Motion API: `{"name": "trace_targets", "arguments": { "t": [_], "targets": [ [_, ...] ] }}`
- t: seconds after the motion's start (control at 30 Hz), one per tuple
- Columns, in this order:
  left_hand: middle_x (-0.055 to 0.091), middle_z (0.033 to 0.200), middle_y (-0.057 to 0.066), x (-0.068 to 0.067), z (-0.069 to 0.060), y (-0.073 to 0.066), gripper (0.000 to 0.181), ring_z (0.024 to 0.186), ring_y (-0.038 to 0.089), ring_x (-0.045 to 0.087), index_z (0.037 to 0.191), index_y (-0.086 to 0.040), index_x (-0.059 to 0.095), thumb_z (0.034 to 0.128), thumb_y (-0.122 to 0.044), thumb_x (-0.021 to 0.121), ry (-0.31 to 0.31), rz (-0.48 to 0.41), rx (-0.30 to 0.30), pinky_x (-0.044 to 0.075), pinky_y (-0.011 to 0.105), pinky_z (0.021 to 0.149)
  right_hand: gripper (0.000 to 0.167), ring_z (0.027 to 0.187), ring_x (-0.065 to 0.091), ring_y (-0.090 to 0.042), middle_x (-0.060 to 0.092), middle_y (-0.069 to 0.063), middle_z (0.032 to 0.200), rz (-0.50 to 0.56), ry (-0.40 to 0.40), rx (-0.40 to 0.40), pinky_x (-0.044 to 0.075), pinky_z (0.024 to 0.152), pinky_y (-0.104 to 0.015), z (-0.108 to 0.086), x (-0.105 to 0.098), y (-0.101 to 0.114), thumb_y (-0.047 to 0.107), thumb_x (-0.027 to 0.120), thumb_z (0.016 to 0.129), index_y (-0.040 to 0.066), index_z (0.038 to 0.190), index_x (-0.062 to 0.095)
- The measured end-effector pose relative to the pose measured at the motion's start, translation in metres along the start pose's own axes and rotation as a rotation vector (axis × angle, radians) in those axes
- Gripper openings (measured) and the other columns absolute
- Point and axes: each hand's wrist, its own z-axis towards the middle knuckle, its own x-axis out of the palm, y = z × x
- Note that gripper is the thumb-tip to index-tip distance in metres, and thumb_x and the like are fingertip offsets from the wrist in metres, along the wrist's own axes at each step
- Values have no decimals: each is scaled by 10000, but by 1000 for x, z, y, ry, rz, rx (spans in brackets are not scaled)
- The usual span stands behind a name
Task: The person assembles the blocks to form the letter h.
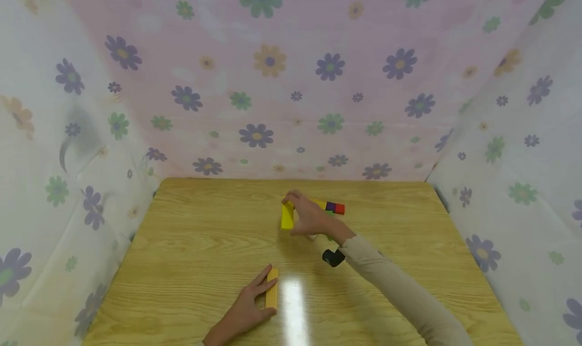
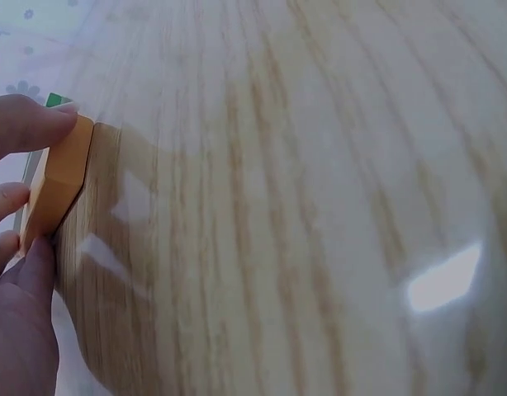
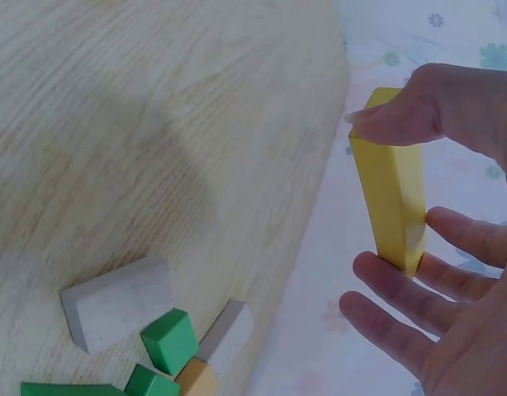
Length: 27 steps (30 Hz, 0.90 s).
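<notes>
My right hand [image 1: 309, 217] pinches a yellow block [image 1: 287, 216] between thumb and fingertips near the middle of the table. In the right wrist view this yellow block [image 3: 390, 186] appears raised off the tabletop, its long side running from the thumb to the fingers. Closer to the front, my left hand [image 1: 250, 303] holds an orange block [image 1: 271, 290] lengthwise at its two ends. The left wrist view shows the orange block [image 2: 65, 169] resting on the wood, with fingers along it.
Behind the right hand lie a purple block [image 1: 331, 206] and a red block [image 1: 340, 209]. A dark green block [image 1: 333, 257] sits under the right forearm. The right wrist view shows a pale block [image 3: 117, 301] and a green block [image 3: 169, 340]. Flowered cloth [image 1: 291, 108] surrounds the wooden table [image 1: 204, 225].
</notes>
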Motion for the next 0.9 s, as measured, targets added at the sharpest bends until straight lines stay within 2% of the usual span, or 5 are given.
{"name": "trace_targets", "arguments": {
  "t": [0.1,0.27,0.47,0.67,0.9],
  "targets": [
    [208,1555,64,0,0,0,682,1376,340,247,1381,-13,464,818,-270,751,-3,2,-2,325,526,1032,760,1024,553,-221,326,-114,1427,-5,15,-14,507,779,-282,-2,2,6,197,829,681,53,1326,453],
    [233,1547,73,2,0,2,668,1371,337,261,1373,-1,470,819,-248,750,-19,17,15,326,513,1036,748,986,554,-218,334,-121,1421,-19,24,-33,508,751,-299,-5,8,14,196,817,690,44,1326,453],
    [276,1532,62,9,-3,2,646,1363,339,285,1360,4,487,806,-188,759,-62,46,15,337,501,1034,742,1107,534,-294,308,-153,1463,-6,54,-38,504,806,-351,-9,16,21,200,807,703,49,1336,450],
    [298,1522,75,12,-5,-1,628,1345,344,322,1351,12,497,806,-157,759,-81,60,32,374,476,1020,738,1006,563,-266,285,-134,1472,11,80,-34,497,700,-282,-14,24,24,170,799,709,53,1346,445],
    [298,1522,74,10,-4,-5,630,1340,352,330,1349,13,499,806,-169,760,-76,78,11,374,507,1010,735,1053,545,-256,301,-141,1457,13,82,-50,496,758,-294,-17,37,24,166,815,705,49,1334,452]
  ]
}}
